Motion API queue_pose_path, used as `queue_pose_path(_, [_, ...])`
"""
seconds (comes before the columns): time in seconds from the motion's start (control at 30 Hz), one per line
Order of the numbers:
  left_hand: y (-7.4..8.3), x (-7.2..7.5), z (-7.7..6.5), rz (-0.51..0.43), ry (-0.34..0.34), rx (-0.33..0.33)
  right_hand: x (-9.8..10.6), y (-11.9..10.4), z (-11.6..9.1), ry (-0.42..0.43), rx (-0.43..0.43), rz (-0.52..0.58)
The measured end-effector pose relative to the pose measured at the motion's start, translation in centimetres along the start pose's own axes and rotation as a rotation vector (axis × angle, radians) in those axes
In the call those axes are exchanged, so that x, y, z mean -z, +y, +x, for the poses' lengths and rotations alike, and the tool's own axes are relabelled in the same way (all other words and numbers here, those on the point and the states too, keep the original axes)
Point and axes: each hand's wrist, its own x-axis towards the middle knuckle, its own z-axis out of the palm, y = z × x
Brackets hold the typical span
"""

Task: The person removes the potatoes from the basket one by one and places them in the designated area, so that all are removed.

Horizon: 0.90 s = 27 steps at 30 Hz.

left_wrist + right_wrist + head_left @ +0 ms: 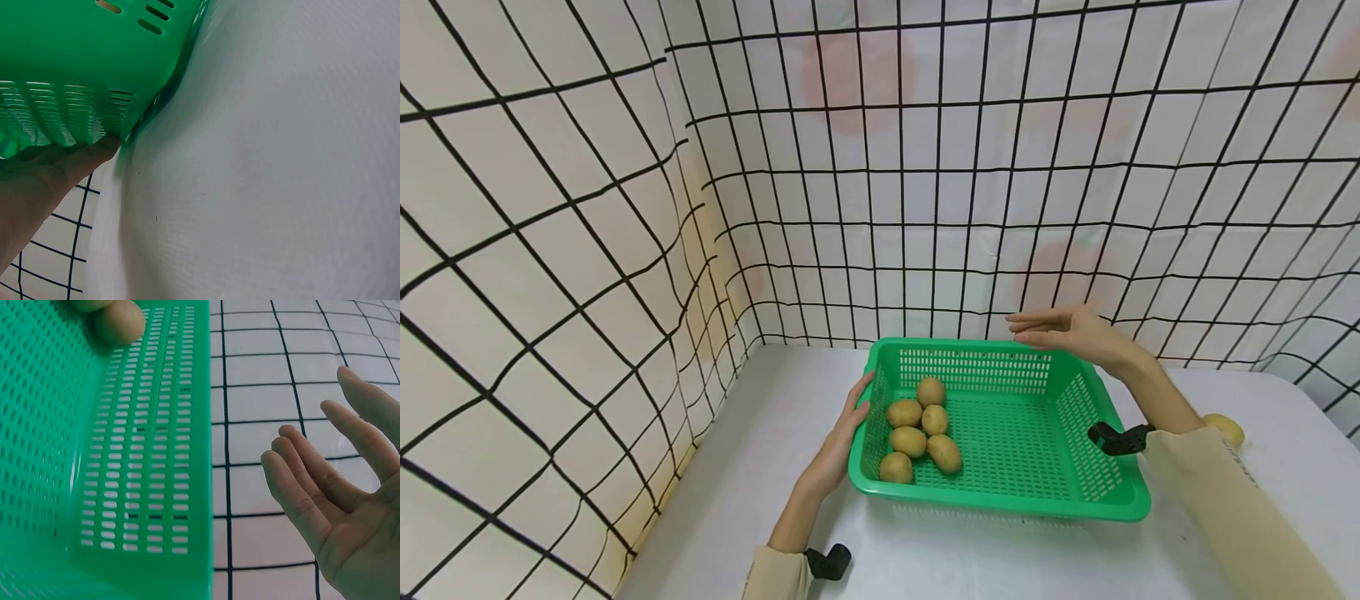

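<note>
A green plastic basket (1011, 500) with slotted walls sits on the white table, with several potatoes (908, 442) gathered at its left end. My left hand (831, 454) rests against the basket's left side, fingers extended along the outer wall. In the left wrist view, the fingers of that hand (47, 165) touch the slotted wall (69, 103) near its edge. Above the back right corner of the basket hovers my right hand (1075, 333), holding nothing. In the right wrist view, the fingers of the right hand (340, 512) are spread beside the basket rim (201, 456).
Another potato (1225, 429) lies on the table (1285, 467) to the right, partly behind my right sleeve (1217, 492). Black grid netting (955, 171) stands behind the table and along its left side, with white sheeting behind it.
</note>
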Motion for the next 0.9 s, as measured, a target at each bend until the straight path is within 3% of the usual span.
queue_pose_path(0.37, [0.1,-0.1,0.0,-0.003,0.005,0.003,-2.5,0.4,2.4,-0.061,0.046,0.052])
queue_pose_path(0.63, [-0.1,0.0,0.1,-0.004,0.006,0.008,-4.2,0.9,3.3,-0.114,0.030,0.045])
queue_pose_path(0.9, [-0.1,0.1,0.0,-0.002,0.007,0.004,-5.4,0.8,4.3,-0.154,0.077,0.031])
